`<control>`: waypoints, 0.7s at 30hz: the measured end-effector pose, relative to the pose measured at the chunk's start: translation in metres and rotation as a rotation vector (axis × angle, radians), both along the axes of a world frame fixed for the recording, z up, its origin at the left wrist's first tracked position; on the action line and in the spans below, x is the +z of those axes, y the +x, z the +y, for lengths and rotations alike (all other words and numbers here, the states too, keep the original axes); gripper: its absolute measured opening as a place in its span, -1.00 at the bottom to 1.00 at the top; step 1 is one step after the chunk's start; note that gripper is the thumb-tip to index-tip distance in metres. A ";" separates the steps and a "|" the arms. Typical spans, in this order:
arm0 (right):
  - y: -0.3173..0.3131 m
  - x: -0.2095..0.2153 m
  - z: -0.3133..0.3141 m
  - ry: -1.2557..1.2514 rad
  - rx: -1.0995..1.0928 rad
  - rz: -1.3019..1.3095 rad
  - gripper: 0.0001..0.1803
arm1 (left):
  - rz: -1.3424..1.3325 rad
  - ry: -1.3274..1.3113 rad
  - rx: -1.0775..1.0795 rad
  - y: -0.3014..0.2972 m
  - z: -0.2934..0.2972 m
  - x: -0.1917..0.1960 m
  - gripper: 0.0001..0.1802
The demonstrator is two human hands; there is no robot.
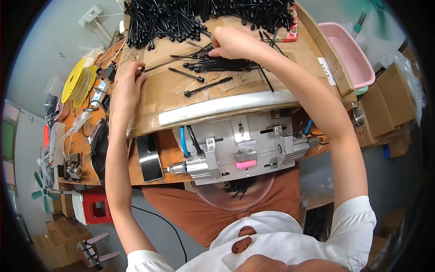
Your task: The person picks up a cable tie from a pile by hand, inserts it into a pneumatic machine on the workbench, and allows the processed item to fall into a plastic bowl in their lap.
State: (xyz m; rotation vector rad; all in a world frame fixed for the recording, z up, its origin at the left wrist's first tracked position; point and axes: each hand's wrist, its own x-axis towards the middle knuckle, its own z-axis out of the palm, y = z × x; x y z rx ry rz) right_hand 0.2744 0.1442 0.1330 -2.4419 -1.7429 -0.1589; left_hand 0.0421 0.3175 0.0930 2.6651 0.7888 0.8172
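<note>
Above a slanted cardboard work surface, your left hand appears to pinch the black head of one thin rod between thumb and forefinger, the shaft running inward. Your right hand curls beside a small bunch of black rods; its own fingers hide whether they grip one. The main heap lies at the far edge, likely a supply within reach, while the wooden rail probably stops strays. A white roll lines the near edge, perhaps as a stop or cushion, just before the metal fixture.
</note>
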 end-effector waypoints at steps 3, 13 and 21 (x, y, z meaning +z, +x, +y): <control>0.010 0.003 0.005 0.199 0.258 0.230 -0.73 | 0.037 -0.054 -0.043 0.002 -0.045 0.013 -0.67; 0.054 0.005 -0.116 0.154 0.119 -0.026 -0.84 | 0.057 0.224 -0.480 -0.001 -0.092 0.020 -0.72; 0.032 -0.014 -0.074 0.305 0.195 0.016 -0.86 | 0.093 0.191 -0.448 0.005 -0.102 0.020 -0.79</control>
